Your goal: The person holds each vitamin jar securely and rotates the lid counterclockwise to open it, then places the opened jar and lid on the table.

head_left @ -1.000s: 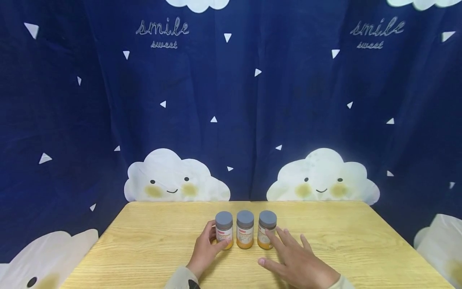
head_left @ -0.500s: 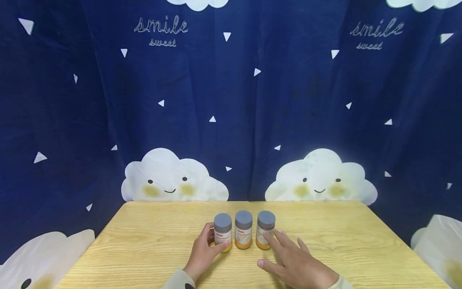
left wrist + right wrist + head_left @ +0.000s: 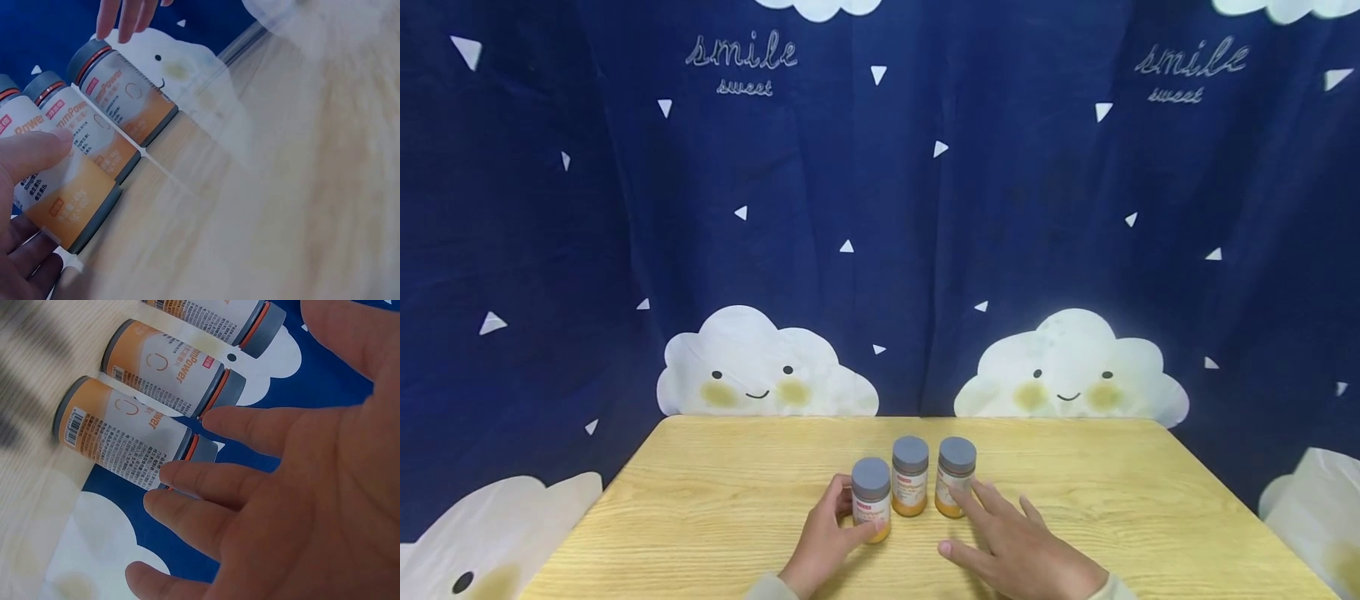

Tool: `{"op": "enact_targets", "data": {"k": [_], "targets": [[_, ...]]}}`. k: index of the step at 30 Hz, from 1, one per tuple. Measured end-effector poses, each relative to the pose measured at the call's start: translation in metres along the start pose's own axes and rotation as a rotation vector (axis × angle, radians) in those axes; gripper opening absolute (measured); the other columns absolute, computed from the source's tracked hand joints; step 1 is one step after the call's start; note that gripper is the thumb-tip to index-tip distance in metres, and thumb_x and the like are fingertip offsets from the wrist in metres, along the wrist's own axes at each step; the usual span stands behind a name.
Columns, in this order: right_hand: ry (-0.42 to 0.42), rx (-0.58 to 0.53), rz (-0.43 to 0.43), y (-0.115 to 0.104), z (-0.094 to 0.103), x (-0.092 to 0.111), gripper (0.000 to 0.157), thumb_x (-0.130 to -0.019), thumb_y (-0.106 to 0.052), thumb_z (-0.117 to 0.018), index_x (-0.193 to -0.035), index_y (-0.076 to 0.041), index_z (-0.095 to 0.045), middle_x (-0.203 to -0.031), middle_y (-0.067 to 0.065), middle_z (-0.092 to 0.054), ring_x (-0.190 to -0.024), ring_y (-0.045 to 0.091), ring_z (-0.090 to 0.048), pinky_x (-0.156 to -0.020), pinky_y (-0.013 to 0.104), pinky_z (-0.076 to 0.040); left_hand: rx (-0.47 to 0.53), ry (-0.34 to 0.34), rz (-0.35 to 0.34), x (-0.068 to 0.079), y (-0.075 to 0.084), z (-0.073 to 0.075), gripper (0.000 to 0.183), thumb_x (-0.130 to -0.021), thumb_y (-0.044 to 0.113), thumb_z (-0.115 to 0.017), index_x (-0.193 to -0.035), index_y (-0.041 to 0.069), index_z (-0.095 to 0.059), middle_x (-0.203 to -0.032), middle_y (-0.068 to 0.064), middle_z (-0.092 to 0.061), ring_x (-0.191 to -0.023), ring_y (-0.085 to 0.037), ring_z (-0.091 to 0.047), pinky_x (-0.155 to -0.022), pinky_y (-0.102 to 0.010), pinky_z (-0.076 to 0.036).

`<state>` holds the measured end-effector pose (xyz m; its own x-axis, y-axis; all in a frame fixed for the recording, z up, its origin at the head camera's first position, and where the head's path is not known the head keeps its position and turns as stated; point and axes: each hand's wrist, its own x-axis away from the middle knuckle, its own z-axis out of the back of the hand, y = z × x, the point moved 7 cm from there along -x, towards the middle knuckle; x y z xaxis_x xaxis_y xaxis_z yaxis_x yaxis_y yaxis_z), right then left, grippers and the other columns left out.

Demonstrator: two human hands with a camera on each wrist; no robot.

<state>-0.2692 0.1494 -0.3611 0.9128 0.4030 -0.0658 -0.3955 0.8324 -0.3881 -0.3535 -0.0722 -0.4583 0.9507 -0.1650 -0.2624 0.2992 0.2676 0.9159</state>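
Observation:
Three supplement bottles with grey lids and white-and-orange labels stand upright on the table. My left hand [image 3: 826, 537] grips the left bottle [image 3: 871, 510], which is nearer to me than the other two. In the left wrist view, the thumb lies across the label of this held bottle [image 3: 75, 200], and other fingers show behind its base. The middle bottle [image 3: 910, 483] and the right bottle [image 3: 955, 483] are side by side, slightly apart. My right hand [image 3: 1022, 546] has its fingers spread beside the right bottle; in the right wrist view, whether they touch that bottle [image 3: 119, 434] is unclear.
The light wood table [image 3: 715, 500] runs back to a dark blue curtain [image 3: 910, 208] printed with white triangles and words. Smiling clouds, such as the white cloud [image 3: 1075, 358], show along the table's far edge.
My left hand has brought the left bottle toward me, out of line with the other two. The right hand and the other bottles have hardly moved.

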Motion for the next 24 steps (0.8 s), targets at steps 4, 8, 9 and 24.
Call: {"op": "enact_targets", "data": {"k": [4,8,9,24], "targets": [[-0.007,-0.002,0.004,0.000,0.000,-0.001,0.081,-0.092,-0.066,-0.043,-0.149,-0.008,-0.035,-0.151,0.023,-0.032,-0.138,0.039,-0.029,-0.102,0.074,-0.011,0.018,-0.034,-0.011,0.002,0.002,-0.003,0.052,-0.077,0.033,-0.081,-0.118,0.020,-0.052,-0.114,0.003,-0.063,-0.107,-0.018,-0.058,-0.097,-0.039,-0.044],[-0.020,-0.001,-0.003,0.000,-0.002,-0.002,0.083,-0.092,-0.066,-0.042,-0.149,-0.007,-0.034,-0.151,0.022,-0.031,-0.139,0.040,-0.029,-0.102,0.074,-0.012,0.048,-0.062,-0.034,0.005,0.006,-0.004,0.049,-0.077,0.031,-0.081,-0.115,0.020,-0.052,-0.114,0.003,-0.063,-0.108,-0.018,-0.058,-0.095,-0.035,-0.045],[-0.028,-0.001,-0.009,0.001,-0.002,-0.003,0.084,-0.092,-0.067,-0.042,-0.149,-0.006,-0.034,-0.151,0.022,-0.031,-0.139,0.040,-0.029,-0.102,0.074,-0.011,0.052,-0.067,-0.042,0.005,0.007,-0.004,0.048,-0.077,0.030,-0.081,-0.114,0.019,-0.052,-0.114,0.003,-0.063,-0.108,-0.018,-0.058,-0.095,-0.035,-0.046],[-0.042,-0.002,-0.003,0.000,0.000,0.000,0.080,-0.091,-0.068,-0.040,-0.146,-0.011,-0.041,-0.150,0.023,-0.033,-0.137,0.040,-0.032,-0.101,0.074,-0.018,0.061,-0.226,-0.061,0.012,0.017,-0.020,0.049,-0.080,0.032,-0.079,-0.120,0.021,-0.054,-0.112,0.003,-0.063,-0.104,-0.018,-0.059,-0.089,-0.028,-0.047]]}}
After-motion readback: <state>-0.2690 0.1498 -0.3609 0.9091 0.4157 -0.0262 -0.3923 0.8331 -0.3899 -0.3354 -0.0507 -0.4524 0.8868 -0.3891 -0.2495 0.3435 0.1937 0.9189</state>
